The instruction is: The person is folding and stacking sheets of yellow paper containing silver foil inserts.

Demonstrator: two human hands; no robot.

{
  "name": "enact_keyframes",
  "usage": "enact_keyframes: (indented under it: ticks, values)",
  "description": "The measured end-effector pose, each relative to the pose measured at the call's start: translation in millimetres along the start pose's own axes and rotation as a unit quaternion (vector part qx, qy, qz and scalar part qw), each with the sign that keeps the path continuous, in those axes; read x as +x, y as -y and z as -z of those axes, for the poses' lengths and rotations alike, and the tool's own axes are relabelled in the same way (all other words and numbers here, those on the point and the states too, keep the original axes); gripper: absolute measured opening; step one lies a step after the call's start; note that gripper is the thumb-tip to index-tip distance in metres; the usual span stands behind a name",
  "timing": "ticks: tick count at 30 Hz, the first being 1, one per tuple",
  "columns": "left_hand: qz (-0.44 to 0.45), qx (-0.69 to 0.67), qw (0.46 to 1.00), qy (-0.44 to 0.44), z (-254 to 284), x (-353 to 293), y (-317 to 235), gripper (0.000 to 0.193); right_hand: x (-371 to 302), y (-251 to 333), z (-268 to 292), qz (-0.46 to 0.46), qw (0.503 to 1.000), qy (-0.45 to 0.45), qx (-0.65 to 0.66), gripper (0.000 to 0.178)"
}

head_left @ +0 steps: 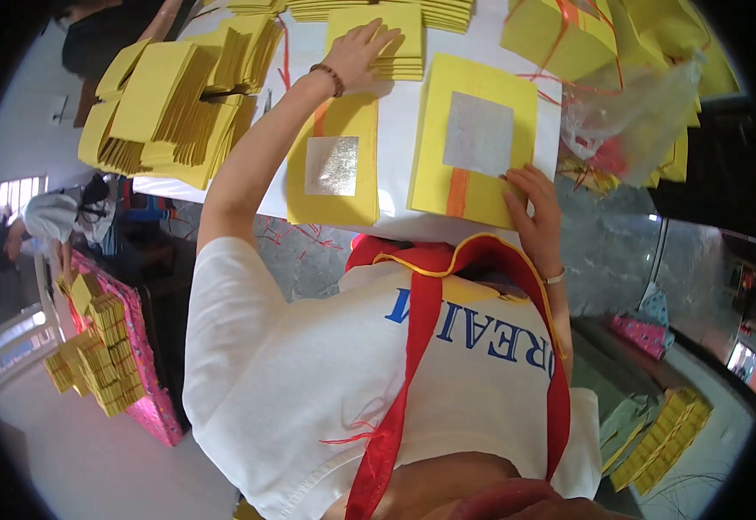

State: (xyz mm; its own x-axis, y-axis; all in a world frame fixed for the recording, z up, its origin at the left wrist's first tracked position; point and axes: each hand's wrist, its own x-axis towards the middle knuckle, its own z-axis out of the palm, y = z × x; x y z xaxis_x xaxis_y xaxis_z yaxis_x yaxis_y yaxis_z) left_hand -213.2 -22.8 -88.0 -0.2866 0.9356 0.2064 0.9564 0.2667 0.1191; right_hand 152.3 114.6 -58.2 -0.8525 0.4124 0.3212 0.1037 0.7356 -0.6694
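My left hand (360,50) reaches to the far side of the white table and lies flat, fingers spread, on a stack of folded yellow paper (406,43). Nearer me is a yellow paper stack (330,201) with a silver square and an orange stripe. To its right lies a larger yellow paper stack (434,130), also with a silvery square and an orange band. At that stack's near right edge rests my right hand (535,215), fingertips and thumb apart on the paper, with no visible grip around it.
Folded yellow bundles (157,91) are heaped at the table's left. A yellow package with red string (560,35) and a clear plastic bag (629,113) sit at the far right. Another person (61,212) is at a pink-covered table (157,407) holding yellow bundles. Red strings (304,238) lie below the table edge.
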Motion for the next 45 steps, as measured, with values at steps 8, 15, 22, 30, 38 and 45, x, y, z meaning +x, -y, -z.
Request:
enact_keyframes:
  ticks: [8, 15, 22, 30, 38, 45]
  values:
    - [-0.157, -0.171, 0.973, 0.022, 63, -80, -162, 0.046, 1, -8, -2, -0.001, 0.999, -0.016, 0.035, 0.02]
    - [-0.165, -0.154, 0.973, 0.054, 70, -78, -166, 0.045, -3, -23, 0, -0.05, 0.982, 0.001, 0.18, 0.02]
    - [-0.115, -0.258, 0.956, 0.076, 72, -70, -166, 0.018, -5, -22, -1, -0.097, 0.966, 0.01, 0.24, 0.043]
    - [-0.046, -0.316, 0.938, 0.136, 73, -61, -161, 0.018, -5, -26, -4, -0.109, 0.959, 0.006, 0.26, 0.048]
    - [-0.024, -0.352, 0.924, 0.15, 76, -56, -158, 0.017, -3, -24, -4, -0.12, 0.956, -0.002, 0.268, 0.049]
    - [0.016, -0.4, 0.902, 0.164, 71, -57, -158, 0.017, -1, -24, -2, -0.118, 0.961, 0.003, 0.249, 0.05]
